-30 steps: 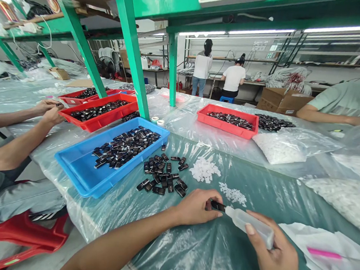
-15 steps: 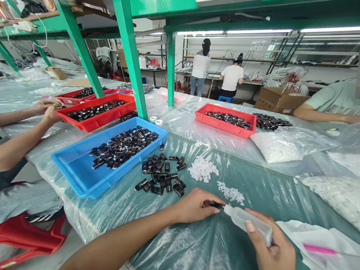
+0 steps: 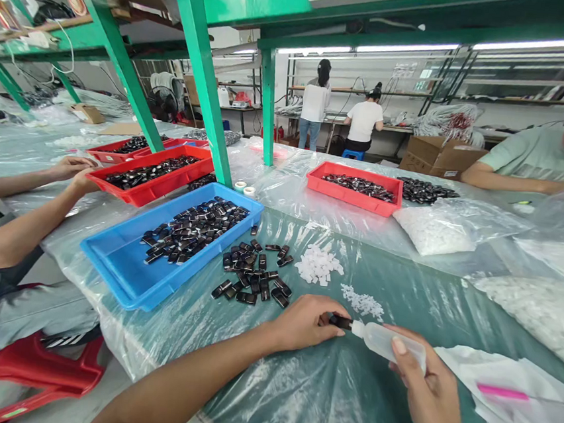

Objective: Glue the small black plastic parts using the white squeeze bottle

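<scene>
Between thumb and fingers, my left hand (image 3: 310,322) pinches a small black plastic piece (image 3: 340,321). My right hand (image 3: 432,385) is wrapped round a translucent squeeze bottle (image 3: 383,343), tilted nearly level, its nozzle at the right end of the black piece. Whether the tip touches or enters the piece I cannot make out. Just beyond my hands lie a small heap of tiny white bits (image 3: 362,302) and a pile of flat white pieces (image 3: 319,265). Several loose black pieces (image 3: 256,275) are scattered left of these.
A blue tray (image 3: 120,282) of black pieces stands at the left, with red trays (image 3: 128,195) behind it. Another red tray (image 3: 348,194) is farther back. A pink-handled tool (image 3: 501,392) rests on white sheeting at the right. Co-workers sit at left and far right.
My right hand has shifted the bottle slightly, so it lies a little more level. The black piece in my left hand shows more of its broad side.
</scene>
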{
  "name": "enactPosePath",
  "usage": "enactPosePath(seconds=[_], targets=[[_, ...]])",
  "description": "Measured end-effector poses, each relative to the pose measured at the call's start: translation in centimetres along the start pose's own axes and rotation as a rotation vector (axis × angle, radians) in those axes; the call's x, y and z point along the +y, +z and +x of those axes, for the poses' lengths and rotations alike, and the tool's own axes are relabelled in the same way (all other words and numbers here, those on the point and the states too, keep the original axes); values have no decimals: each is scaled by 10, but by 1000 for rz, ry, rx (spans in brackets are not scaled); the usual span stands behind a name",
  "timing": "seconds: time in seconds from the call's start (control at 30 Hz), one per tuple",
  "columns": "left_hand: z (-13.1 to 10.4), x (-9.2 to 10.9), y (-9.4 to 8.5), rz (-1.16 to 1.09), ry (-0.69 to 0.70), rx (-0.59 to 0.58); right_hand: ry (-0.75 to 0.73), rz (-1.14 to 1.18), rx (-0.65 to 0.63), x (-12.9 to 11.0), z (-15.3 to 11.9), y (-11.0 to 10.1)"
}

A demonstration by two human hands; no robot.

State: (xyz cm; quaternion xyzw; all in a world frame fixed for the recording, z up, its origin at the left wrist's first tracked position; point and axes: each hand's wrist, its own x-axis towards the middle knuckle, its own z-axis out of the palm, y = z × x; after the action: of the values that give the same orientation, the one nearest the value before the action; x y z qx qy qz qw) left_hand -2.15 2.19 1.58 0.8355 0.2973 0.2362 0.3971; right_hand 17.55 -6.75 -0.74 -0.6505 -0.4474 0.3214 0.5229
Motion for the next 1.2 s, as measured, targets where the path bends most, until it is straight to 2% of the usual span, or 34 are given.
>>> enactPosePath(seconds=[0.23,0.33,0.5,0.63,0.77,1.07,1.2], targets=[[-1,0,2,-36,3,5,-149,-151,58,-6,-7,-1],[-1,1,3,-96,-18,-3,-100,-98,32,-4,-5,-1],[1,0,5,-279,-89,8,58,131,14,2,-1,-1],[2,-2,7,-389,-113,6,52,165,49,5,0,-1],[1,-2,7,-384,-111,13,-15,119,36,3,-2,-2],[1,3,3,-221,-55,15,-283,-155,84,-11,-9,0],[1,1,4,-184,-43,23,-342,-203,106,-11,-11,1]])
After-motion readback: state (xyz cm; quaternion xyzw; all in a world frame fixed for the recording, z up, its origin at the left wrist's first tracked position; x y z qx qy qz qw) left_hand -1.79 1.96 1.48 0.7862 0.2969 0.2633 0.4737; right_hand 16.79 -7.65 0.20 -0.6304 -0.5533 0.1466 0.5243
